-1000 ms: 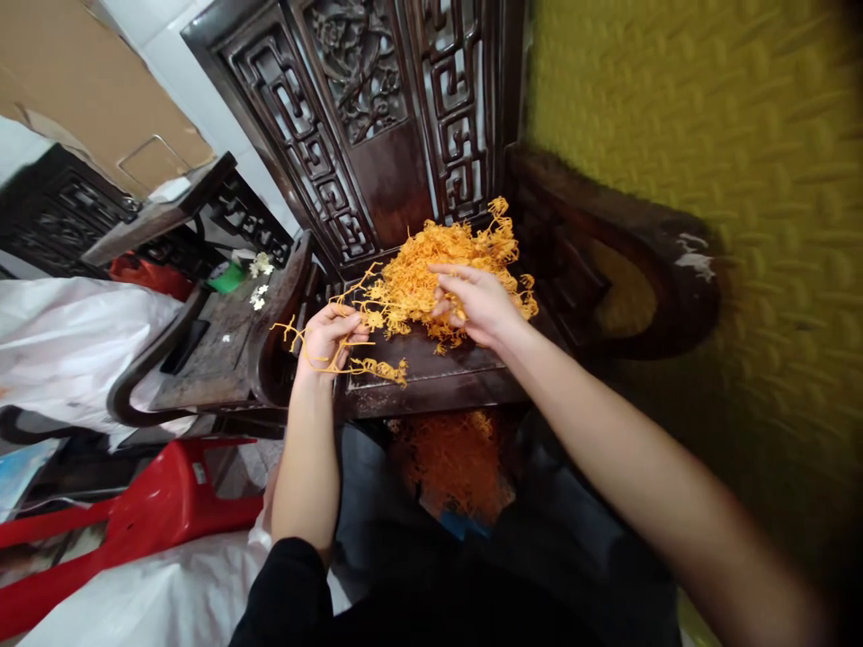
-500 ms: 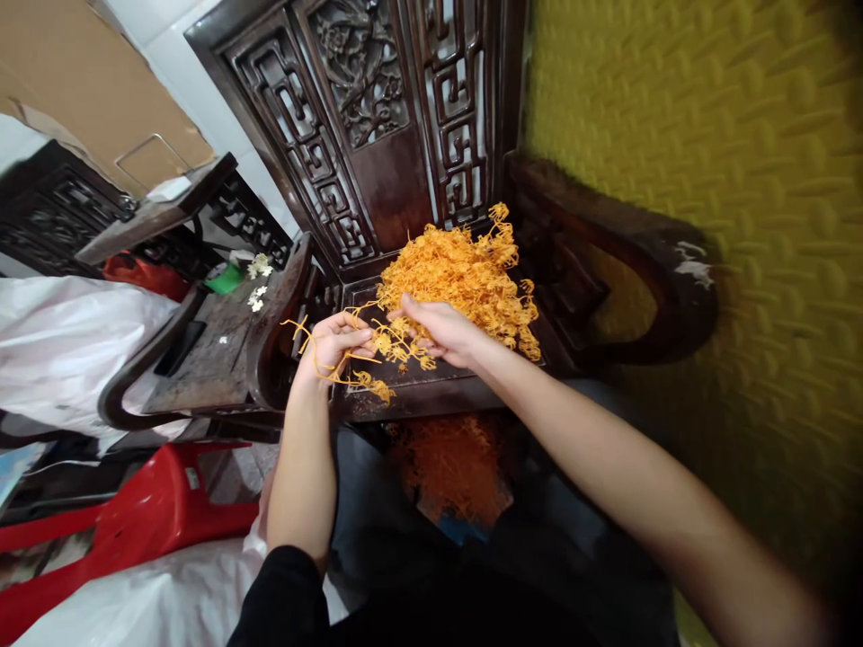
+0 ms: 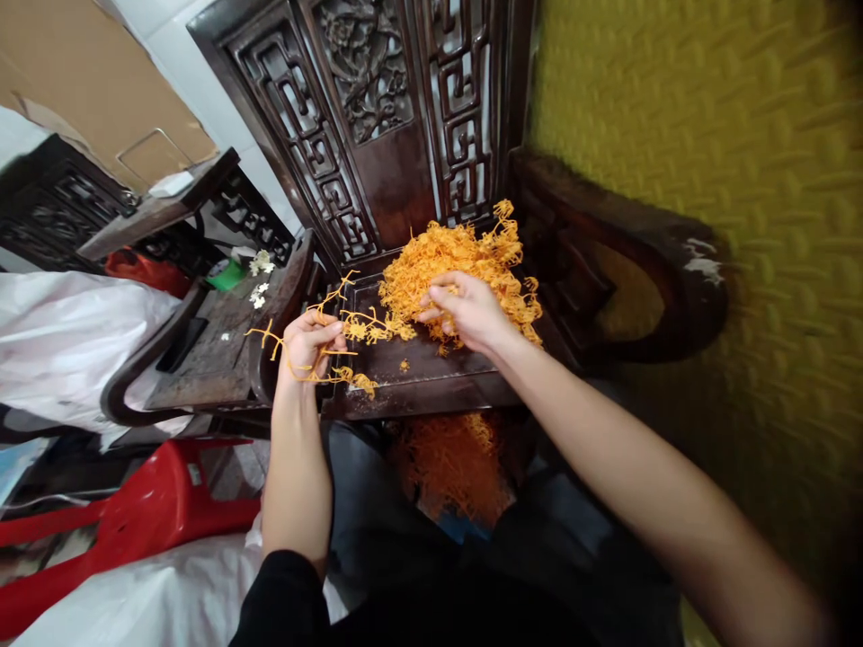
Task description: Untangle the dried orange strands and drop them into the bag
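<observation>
Orange strands (image 3: 316,346) pinched in my left hand (image 3: 305,346); heap (image 3: 465,261) under my right hand (image 3: 468,310), fingers curled in, directly right.

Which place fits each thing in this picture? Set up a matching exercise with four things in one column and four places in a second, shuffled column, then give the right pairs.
Things
1. orange strand pile
2. left hand
3. red plastic stool
4. white flowers

Places
A. on the dark side table to the left
B. on the carved chair seat, under the right hand
C. low at the left, beside white sacks
D. at the seat's front left edge, gripping a few orange strands

Pairs: 1-B, 2-D, 3-C, 4-A
</observation>
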The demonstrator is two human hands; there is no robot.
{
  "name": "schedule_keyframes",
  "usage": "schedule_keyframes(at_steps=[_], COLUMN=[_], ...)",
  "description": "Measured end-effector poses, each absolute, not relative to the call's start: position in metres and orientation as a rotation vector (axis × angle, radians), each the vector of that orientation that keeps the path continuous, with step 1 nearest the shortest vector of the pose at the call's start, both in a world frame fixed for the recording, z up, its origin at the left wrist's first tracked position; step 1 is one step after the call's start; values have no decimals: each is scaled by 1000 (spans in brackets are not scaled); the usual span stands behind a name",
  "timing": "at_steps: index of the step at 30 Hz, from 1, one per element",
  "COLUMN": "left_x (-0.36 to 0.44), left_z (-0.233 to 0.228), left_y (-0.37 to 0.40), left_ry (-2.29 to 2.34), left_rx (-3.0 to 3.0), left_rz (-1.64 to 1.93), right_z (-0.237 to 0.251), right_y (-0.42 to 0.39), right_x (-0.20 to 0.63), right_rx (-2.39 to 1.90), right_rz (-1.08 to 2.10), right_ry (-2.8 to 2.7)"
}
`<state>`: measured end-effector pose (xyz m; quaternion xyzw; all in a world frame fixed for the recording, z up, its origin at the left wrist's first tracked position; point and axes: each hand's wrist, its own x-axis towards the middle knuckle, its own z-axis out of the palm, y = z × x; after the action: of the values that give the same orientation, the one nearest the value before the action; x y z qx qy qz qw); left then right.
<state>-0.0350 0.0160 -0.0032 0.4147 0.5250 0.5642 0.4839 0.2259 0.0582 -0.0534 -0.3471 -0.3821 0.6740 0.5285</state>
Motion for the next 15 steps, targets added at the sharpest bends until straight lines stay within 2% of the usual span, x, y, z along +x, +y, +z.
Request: schedule_keyframes(at_steps=[8, 10, 15], left_x=[-29, -27, -35], left_z=[-7, -8, -10], left_y=[19, 19, 22], left_ry=[1261, 1292, 1466], left_rx=[1060, 1075, 1130], left_rz=[1241, 1237, 1276], right_z=[-58, -58, -69], right_y=[34, 29, 32], right_x=[188, 184, 184], right_rx=[-890, -834, -875], right_rz=[2189, 2133, 1696], right_ry=[-999, -1096, -1248])
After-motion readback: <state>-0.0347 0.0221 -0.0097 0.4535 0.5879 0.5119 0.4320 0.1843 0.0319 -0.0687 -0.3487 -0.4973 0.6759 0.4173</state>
